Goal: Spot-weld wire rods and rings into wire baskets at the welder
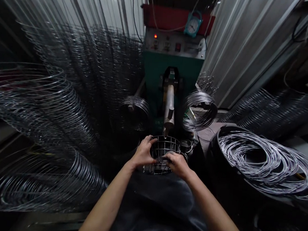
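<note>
Mostly, stacked rings (pixel 85 102) fill eight to eleven o'clock around the basket (pixel 164 150). A green machine (pixel 154 65) stands at twelve, its arm (pixel 170 100) pointing down toward six. Hoops (pixel 271 151) lie heaped at three; coils (pixel 135 106) (pixel 198 126) sit at half past ten and half past one.

The basket is at the dial's centre, by the arm's tip; whether they touch is unclear. It should prove light yet stiff, its bare wire rather slick and liable to bend between crossings; opposite sides of the rim look the best holds. The left hand (pixel 143 153) grips its nine-o'clock side, thumb spread toward six. The right hand's (pixel 178 164) fingers curl against it at five; whether they pinch anything, I cannot tell.

Just past twelve is a blue clock (pixel 193 24), its numerals unreadable. Pale lettering (pixel 159 122) low on the machine is illegible too.
</note>
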`<state>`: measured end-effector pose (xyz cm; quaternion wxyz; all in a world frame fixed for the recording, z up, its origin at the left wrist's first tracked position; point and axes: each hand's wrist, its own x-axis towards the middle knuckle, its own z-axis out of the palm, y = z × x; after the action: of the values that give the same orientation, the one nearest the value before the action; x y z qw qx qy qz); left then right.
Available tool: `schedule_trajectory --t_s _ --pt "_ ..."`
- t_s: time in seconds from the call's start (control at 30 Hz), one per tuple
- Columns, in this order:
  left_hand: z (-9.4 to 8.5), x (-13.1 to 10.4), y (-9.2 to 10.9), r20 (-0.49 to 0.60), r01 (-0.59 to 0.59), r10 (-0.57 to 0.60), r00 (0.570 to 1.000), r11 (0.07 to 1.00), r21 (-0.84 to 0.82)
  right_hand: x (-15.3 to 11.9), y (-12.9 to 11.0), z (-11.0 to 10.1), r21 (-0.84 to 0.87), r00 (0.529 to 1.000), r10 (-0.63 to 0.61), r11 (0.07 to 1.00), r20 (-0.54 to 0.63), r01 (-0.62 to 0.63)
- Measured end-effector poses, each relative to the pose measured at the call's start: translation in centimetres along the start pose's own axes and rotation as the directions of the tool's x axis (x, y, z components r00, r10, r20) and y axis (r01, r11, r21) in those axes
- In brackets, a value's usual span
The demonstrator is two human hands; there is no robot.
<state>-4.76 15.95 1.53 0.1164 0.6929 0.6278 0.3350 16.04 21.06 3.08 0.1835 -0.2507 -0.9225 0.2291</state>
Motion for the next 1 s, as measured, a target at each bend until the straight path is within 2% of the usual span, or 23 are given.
schedule_trajectory --t_s 0.2,0.43,0.63,0.73,0.83,0.9,0.93,1.0 --pt "0.0 1.5 -0.5 0.020 0.031 -0.030 0.999 0.999 -0.041 1.2 0.6 -0.5 -0.079 1.000 0.021 0.997 0.006 -0.020" --pt "-0.2 2.3 -0.3 0.019 -0.018 0.021 1.000 0.992 -0.128 1.5 0.6 -0.6 -0.076 0.998 0.026 0.997 -0.051 -0.030" --pt "0.3 3.5 -1.0 -0.036 0.068 -0.071 0.997 0.995 -0.070 2.6 1.1 -0.3 -0.113 0.992 0.090 0.989 -0.083 -0.099" --pt "0.2 4.4 -1.2 -0.060 0.047 -0.051 0.997 0.997 -0.061 3.4 1.3 -0.2 -0.092 0.982 0.128 0.986 -0.140 -0.141" --pt "0.3 4.5 -1.0 -0.087 0.049 -0.056 0.995 0.996 -0.079 2.8 0.9 0.0 0.023 0.941 0.193 0.981 -0.276 -0.194" --pt "0.4 4.3 -0.8 -0.100 0.075 -0.081 0.992 0.995 -0.062 1.4 0.5 0.2 0.184 0.895 0.255 0.962 -0.366 -0.199" --pt "0.5 4.1 -0.7 -0.107 0.080 -0.085 0.991 0.996 -0.045 0.5 0.4 0.4 0.285 0.872 0.303 0.937 -0.385 -0.200" --pt "0.6 4.1 -0.7 -0.127 0.083 -0.084 0.988 0.996 -0.012 -1.3 0.3 0.8 0.493 0.844 0.427 0.838 -0.324 -0.235"
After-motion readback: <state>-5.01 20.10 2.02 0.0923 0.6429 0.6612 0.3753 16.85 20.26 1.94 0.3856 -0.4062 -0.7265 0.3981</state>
